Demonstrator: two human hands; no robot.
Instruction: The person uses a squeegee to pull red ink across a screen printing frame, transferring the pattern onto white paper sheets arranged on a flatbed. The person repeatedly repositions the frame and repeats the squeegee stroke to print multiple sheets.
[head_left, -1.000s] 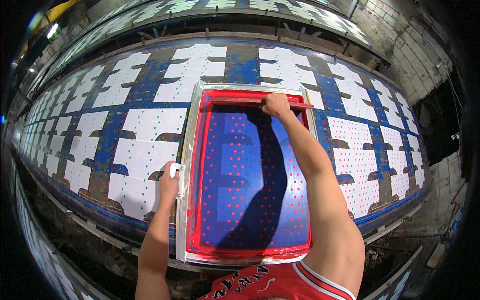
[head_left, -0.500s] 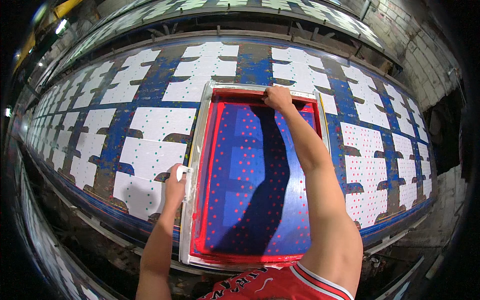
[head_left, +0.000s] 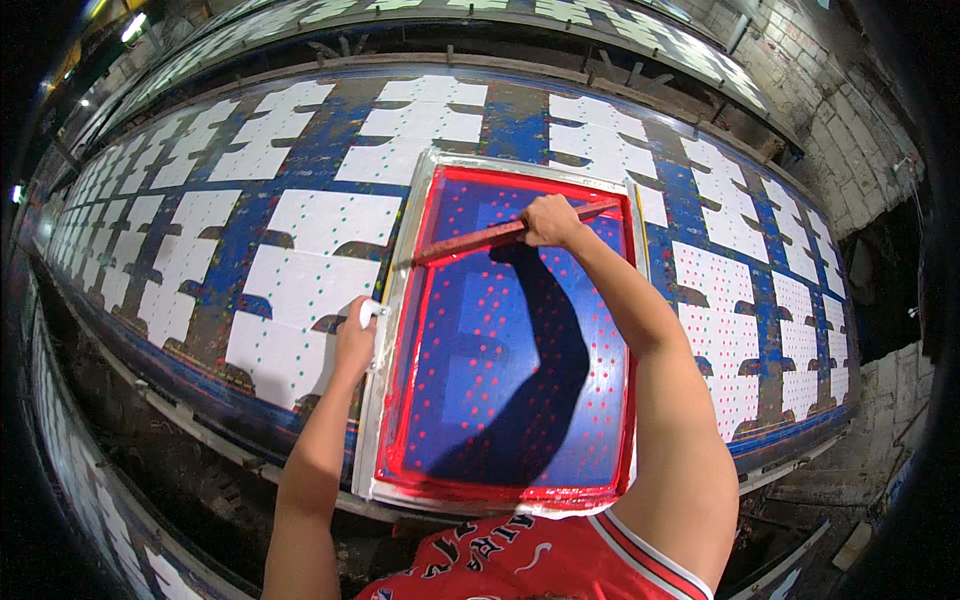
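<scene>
A screen-printing frame [head_left: 384,411] with a silver rim, red ink edges and blue mesh full of red dots lies on the long table. My right hand [head_left: 550,222] grips a red squeegee [head_left: 467,240], held at a slant across the upper part of the mesh, my forearm casting a dark shadow below it. My left hand [head_left: 355,335] is wrapped on a white handle [head_left: 374,309] at the frame's left side. White cut fabric pieces [head_left: 290,350] with green dots lie left of the frame; pieces with red dots [head_left: 717,340] lie to its right.
The blue, paint-stained table [head_left: 515,125] runs across the view in rows of white pieces. Beyond it stands another long table [head_left: 660,35] with similar pieces. Block walls [head_left: 820,130] and dark gaps are at the right; a lit tube lamp [head_left: 133,27] is at upper left.
The squeegee has come down from the frame's top edge, its left end dropping lower into a slant. My right hand moved slightly downward with it. My left hand still holds the handle.
</scene>
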